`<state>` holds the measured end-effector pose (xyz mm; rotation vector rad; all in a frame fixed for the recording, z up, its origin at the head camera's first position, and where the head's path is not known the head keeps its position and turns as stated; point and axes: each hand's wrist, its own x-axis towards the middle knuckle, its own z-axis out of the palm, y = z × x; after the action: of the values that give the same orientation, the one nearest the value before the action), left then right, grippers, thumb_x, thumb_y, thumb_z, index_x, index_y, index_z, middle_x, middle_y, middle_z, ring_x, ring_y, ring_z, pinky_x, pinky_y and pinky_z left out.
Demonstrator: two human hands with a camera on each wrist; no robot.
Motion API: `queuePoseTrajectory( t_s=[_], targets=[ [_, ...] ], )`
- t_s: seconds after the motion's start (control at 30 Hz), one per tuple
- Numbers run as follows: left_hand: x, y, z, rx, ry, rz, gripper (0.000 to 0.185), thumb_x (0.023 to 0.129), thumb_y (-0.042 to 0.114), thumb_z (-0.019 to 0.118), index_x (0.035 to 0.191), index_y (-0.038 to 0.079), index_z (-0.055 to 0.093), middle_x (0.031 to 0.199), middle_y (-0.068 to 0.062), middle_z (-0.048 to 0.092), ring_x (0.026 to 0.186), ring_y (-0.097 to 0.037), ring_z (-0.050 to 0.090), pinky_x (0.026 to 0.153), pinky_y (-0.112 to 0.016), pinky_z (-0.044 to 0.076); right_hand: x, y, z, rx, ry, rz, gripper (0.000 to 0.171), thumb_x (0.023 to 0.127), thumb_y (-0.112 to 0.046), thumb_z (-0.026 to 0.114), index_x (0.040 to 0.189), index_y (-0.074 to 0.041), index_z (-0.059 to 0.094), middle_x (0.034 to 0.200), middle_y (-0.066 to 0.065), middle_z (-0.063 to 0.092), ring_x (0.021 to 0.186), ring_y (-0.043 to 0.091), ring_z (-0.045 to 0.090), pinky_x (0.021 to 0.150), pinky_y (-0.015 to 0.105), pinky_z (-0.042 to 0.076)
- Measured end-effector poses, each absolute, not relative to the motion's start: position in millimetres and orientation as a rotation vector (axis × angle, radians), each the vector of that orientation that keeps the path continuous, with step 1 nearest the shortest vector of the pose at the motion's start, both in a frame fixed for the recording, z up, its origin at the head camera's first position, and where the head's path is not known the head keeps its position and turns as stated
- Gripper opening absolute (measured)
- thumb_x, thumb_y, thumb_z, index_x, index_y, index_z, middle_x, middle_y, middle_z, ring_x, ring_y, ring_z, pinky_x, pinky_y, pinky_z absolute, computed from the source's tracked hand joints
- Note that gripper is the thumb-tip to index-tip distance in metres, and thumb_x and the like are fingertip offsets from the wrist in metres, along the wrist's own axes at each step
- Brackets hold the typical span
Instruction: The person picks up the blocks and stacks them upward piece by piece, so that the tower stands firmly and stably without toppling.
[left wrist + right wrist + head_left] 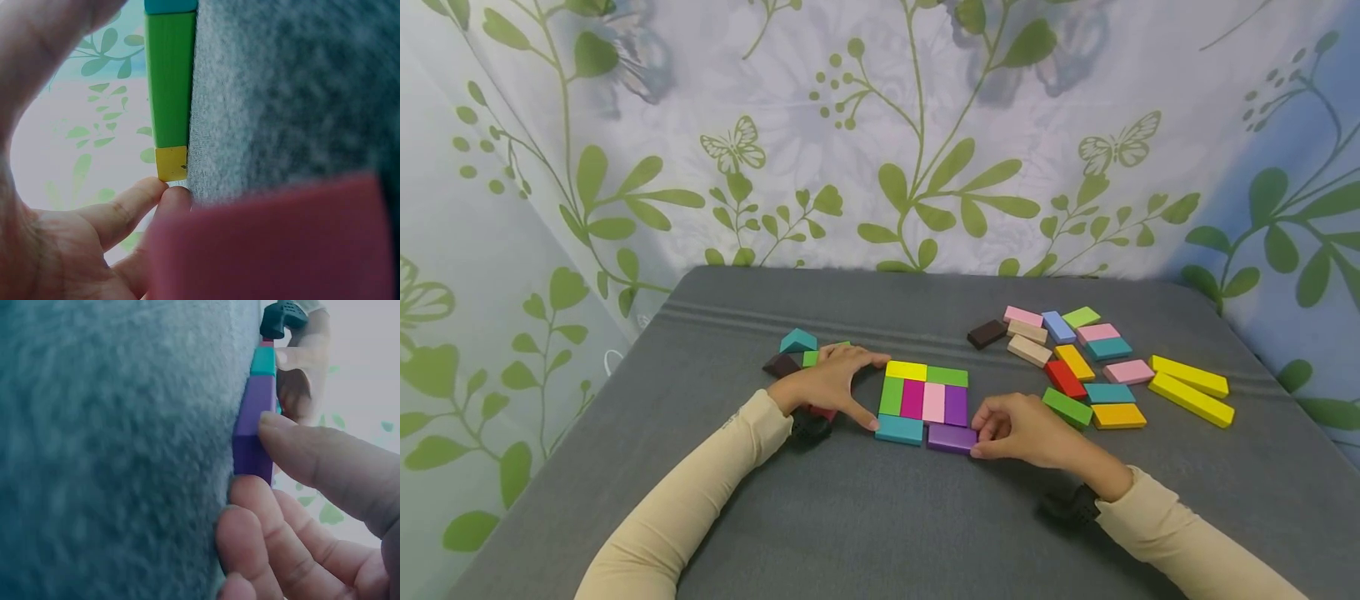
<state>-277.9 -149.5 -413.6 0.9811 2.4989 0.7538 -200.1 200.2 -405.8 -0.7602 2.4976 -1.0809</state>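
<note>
A table [865,533] covered with a dark grey cloth, with a few raised stripes woven across its far end, fills the lower part of the head view. Behind it and on both sides hangs a pale curtain [880,125] printed with green leafy vines and butterflies. Soft, even light falls over everything, slightly bluish at the right.

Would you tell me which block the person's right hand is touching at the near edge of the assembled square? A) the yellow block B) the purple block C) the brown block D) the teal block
B: in the head view the right hand has its fingertips against the purple block at the square's near right corner, and the right wrist view shows the thumb pressing on that same purple block.
</note>
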Motion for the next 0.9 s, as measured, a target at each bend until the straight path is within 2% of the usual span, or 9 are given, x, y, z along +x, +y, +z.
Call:
queuePoseTrajectory(
  t_s=[0.57,0.8,0.9],
  targets=[
    [-275.6,-149.8,-408.9,0.978,2.496,0.756,0.103,0.083,0.044,0.09,0.166,0.007,0.042,0.161,-0.014,0.048,0.149,-0.037,0.035,0.117,-0.064,0.013,-203.9,191.3,-404.7,-0.711,2.534,-1.032,0.028,0.088,-0.02,0.091,0.098,-0.006,0.069,0.078,-0.006,0.065,0.069,0.012,0.058,0.06,0.024,0.049],
    [-277.2,-149.9,-411.1,0.977,2.499,0.742,0.104,0.083,0.045,0.089,0.166,0.007,0.041,0.162,-0.014,0.047,0.15,-0.037,0.034,0.118,-0.065,0.013,-228.3,214.1,-425.1,-0.815,2.442,-1.07,0.035,0.094,-0.035,0.088,0.107,-0.011,0.067,0.085,-0.005,0.068,0.073,0.013,0.063,0.064,0.028,0.055],
    [-278.0,-149.9,-413.1,0.981,2.5,0.736,0.104,0.083,0.046,0.089,0.166,0.008,0.041,0.162,-0.014,0.047,0.15,-0.037,0.034,0.118,-0.065,0.013,-238.3,221.4,-422.7,-0.824,2.465,-1.105,0.033,0.097,-0.031,0.084,0.112,-0.007,0.068,0.089,-0.002,0.069,0.076,0.016,0.064,0.066,0.03,0.057]
  ],
)
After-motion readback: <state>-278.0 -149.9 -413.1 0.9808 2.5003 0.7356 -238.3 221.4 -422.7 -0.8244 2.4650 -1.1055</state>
